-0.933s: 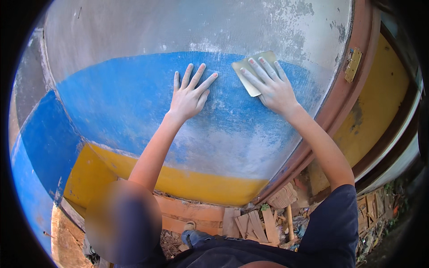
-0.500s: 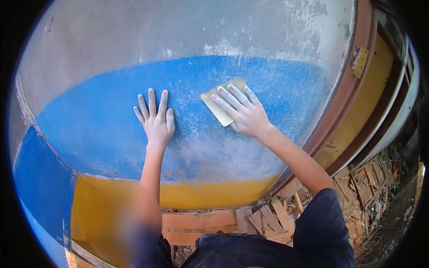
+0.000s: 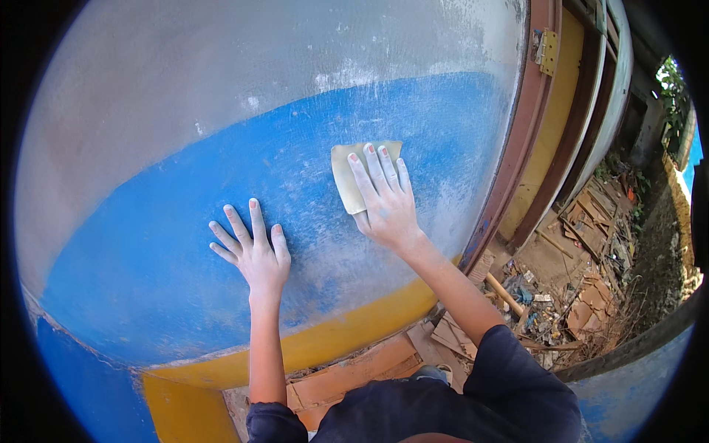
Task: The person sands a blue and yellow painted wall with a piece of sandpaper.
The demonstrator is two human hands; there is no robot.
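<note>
A painted wall [image 3: 170,221] stands in front of me, grey above, with a worn blue band in the middle and a yellow strip at the bottom. My left hand [image 3: 260,264] lies flat on the blue paint, fingers spread, with nothing in it. To its right and higher up, my right hand [image 3: 391,213] presses a pale tan sheet of sandpaper [image 3: 344,181] to the blue area. Its fingers stretch over the sheet, and the thumb is at the lower edge. Whitish dust coats the fingers of both hands. Scuffed, whitened patches show around the sandpaper.
A brown door frame [image 3: 509,140] with a yellowish hinge [image 3: 547,52] borders the wall on the right. Below it lie broken boards, a wooden pole [image 3: 507,294] and rubble [image 3: 543,303]. Reddish-brown slabs [image 3: 354,373] lie along the wall's foot. A blue and yellow side wall [image 3: 92,384] meets it at left.
The view has turned toward the right, bringing more rubble into sight. The sandpaper and my right hand now point more upright. My left hand stays spread on the wall, lower in the picture.
</note>
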